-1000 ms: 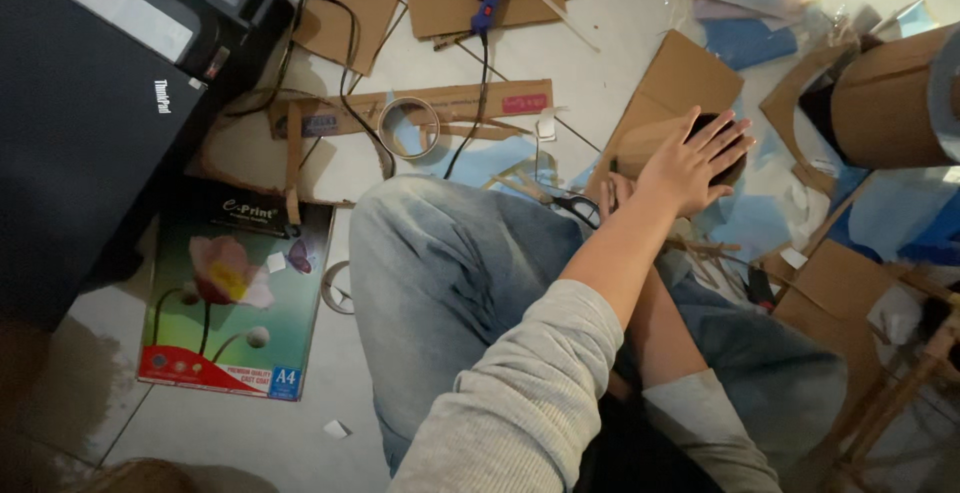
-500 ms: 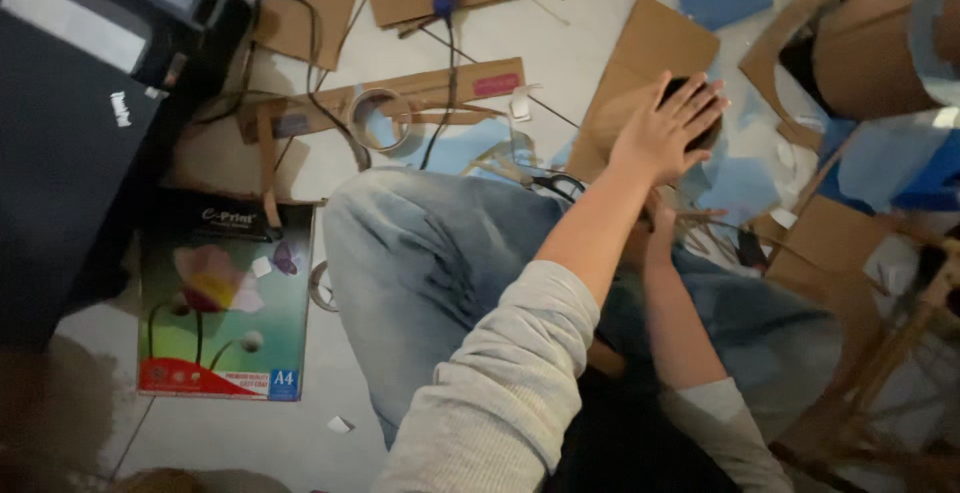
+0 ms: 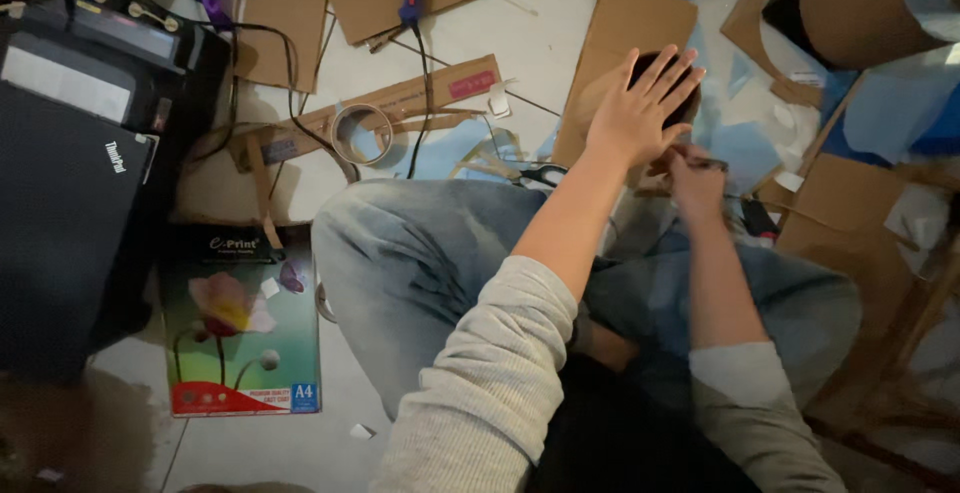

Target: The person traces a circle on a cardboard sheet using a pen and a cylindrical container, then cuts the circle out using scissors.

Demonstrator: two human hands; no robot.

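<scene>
Far left of the fingers: black laptop [image 3: 60, 203], paper pack [image 3: 240, 328], tape ring [image 3: 360, 133]. Left hand [image 3: 632, 118] lies flat on the cardboard tube [image 3: 590, 101], fingers [image 3: 668, 71] spread open over its dark mouth. The tube lies on cardboard sheets, under the palm. Right hand [image 3: 697, 181], just below those fingers, is curled closed on a thin dark tool [image 3: 708, 163]; kind unclear. Step looks like steadying the tube. The next move needs firm palm pressure so it can't roll. Long axis runs left-right, mouth pointing right and away.
</scene>
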